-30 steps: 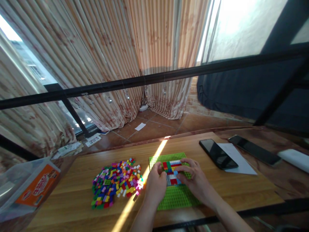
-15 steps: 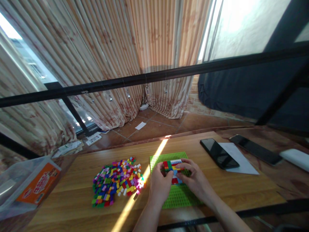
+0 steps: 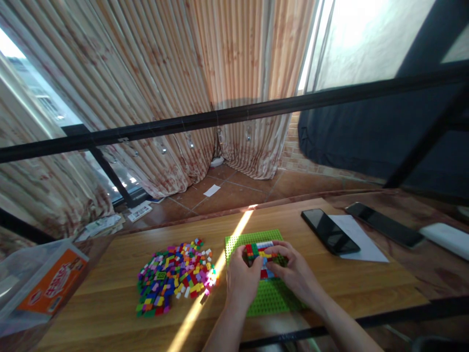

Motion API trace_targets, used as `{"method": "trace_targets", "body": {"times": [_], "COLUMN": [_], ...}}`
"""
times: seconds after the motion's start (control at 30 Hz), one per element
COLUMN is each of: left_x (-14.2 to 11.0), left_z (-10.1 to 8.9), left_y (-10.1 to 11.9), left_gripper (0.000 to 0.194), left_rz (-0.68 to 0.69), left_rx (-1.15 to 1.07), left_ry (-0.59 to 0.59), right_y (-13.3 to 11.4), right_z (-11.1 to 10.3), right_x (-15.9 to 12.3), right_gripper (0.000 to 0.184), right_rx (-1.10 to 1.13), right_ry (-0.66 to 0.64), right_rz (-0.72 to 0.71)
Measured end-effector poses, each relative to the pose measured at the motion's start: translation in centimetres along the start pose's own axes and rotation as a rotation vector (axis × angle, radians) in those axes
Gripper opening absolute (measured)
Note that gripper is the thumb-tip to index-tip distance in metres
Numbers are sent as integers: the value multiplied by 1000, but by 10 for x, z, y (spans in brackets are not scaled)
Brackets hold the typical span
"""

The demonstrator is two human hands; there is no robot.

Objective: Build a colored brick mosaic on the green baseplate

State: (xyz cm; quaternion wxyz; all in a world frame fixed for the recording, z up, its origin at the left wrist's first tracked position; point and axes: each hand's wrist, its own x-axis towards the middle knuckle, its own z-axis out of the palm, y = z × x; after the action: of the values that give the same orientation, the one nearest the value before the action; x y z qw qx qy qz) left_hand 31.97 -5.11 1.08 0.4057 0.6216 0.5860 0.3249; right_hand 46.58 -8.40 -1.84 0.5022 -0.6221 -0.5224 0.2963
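Observation:
A green studded baseplate (image 3: 271, 299) lies on the wooden table in front of me. A small block of red, yellow, white, blue and green bricks (image 3: 261, 253) stands on its far half. My left hand (image 3: 241, 278) curls around the left side of this brick block. My right hand (image 3: 293, 274) bends over its right side, fingertips pressed on the bricks. Both hands cover the lower part of the block. A heap of loose mixed-colour bricks (image 3: 174, 275) lies to the left of the plate.
A black phone (image 3: 330, 231) rests on a white sheet (image 3: 361, 239) at the right, with a second phone (image 3: 384, 224) and a white object (image 3: 445, 239) beyond. A clear bag with an orange label (image 3: 44, 288) sits far left. A black rail (image 3: 234, 117) crosses above.
Both hands have drawn closer together over the brick block, with fingers more curled. The view has shifted slightly.

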Motion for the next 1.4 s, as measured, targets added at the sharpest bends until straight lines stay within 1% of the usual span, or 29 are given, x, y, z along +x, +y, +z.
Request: {"method": "trace_targets", "body": {"times": [0.33,0.53,0.77,0.9,1.0,1.07,1.13,1.2,1.27,1.4], "left_x": [1,0,-1,-2,1,2,3,0,-3,-9], "left_z": [4,6,6,4,0,-2,-4,-5,-4,-3], "left_y": [2,0,-1,-6,-13,-16,-18,-18,-17,-15], "left_gripper": [43,45,43,41,37,34,32,30,31,35], "left_rz": [-43,-79,-60,6,-1,-23,-19,13,41,26], "left_rx": [22,37,22,16,-3,-37,-76,-117,-143,-124], "left_ry": [39,59,52,48,30,17,15,3,-24,-15], "right_y": [-4,-4,0,3,4,3,3,2,2,7], "right_z": [4,6,6,0,-10,-15,-17,-17,-13,-8], "right_x": [-2,-2,-2,1,6,10,13,14,14,14], "right_gripper": [18,18,21,30,33,35,37,38,37,40], "right_rx": [59,102,107,141,162,163,159,124,41,-148], "right_ry": [24,51,39,0,70,121,123,99,56,-24], "right_rz": [49,50,47,37,31,62,95,98,89,61]}}
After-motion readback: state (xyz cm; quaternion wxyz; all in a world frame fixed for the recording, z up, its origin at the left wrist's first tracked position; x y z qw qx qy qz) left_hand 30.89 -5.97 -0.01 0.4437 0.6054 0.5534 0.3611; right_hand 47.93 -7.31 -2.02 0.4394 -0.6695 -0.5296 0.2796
